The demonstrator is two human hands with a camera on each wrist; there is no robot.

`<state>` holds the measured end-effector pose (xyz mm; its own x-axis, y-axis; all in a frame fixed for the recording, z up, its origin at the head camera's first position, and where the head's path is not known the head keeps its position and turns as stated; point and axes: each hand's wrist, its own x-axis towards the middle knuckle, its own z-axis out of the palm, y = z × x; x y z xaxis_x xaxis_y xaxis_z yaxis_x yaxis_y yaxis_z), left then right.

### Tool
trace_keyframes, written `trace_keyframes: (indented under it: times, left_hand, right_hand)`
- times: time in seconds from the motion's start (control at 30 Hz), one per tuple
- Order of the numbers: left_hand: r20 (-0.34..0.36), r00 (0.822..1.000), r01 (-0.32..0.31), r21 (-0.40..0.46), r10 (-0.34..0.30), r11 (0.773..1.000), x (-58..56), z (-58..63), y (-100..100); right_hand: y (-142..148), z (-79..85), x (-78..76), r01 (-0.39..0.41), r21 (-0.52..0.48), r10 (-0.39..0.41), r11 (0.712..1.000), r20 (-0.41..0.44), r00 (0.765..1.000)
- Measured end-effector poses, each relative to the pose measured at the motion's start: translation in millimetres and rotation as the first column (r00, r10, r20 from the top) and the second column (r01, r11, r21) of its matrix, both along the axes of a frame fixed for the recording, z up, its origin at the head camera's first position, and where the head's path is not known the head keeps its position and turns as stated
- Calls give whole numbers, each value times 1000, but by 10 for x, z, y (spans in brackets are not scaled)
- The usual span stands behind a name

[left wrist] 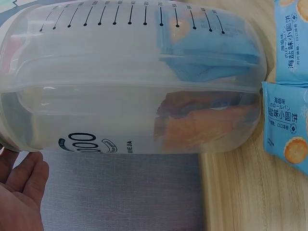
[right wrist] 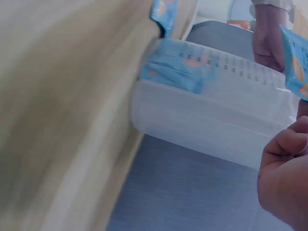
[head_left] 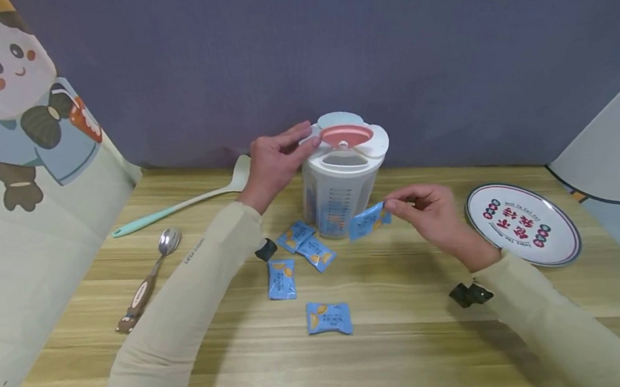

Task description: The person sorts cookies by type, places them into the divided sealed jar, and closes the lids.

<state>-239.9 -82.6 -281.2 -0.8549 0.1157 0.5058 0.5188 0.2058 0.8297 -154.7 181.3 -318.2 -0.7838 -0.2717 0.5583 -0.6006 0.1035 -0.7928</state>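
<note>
A clear plastic storage container (head_left: 322,198) with a white lid (head_left: 378,143) stands upright at the back of the table. One lid flap is pink; in front of it an opening shows. My left hand (head_left: 279,159) rests its fairly straight fingers and thumb against the lid's left side. Between thumb and fingers, my right hand (head_left: 429,213) pinches a blue biscuit packet (head_left: 366,222), in front of the container's right side. Inside, in separate compartments, lie blue packets (left wrist: 207,53) and orange-brown packets (left wrist: 202,125). Several more blue biscuit packets (head_left: 329,317) lie on the table before it.
Left of the container are a spatula (head_left: 177,207) with a mint handle and a metal spoon (head_left: 152,277) with a brown handle. A white printed plate (head_left: 561,238) lies at the right. Behind everything rises a dark blue-grey panel (head_left: 444,68).
</note>
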Motion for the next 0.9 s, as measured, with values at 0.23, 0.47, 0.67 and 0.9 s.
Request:
trace_keyframes:
  times: [0.23,0.47,0.67,0.9]
  left_hand:
    - [-6,1000,4,11,-4,1000,-86,-65,-23]
    - [-27,1000,11,14,-11,1000,-93,-76,-29]
    - [-35,999,10,3,-10,1000,-88,-82,-29]
    - [-27,1000,14,14,-14,1000,-85,-79,-24]
  right_hand:
    - [-6,204,-75,73,-78,-72,994,17,997]
    - [-38,429,-156,154,-150,-161,977,-40,986]
    - [-56,520,-238,173,-204,-186,964,-50,981]
    - [-89,578,-312,204,-264,-224,943,-48,973]
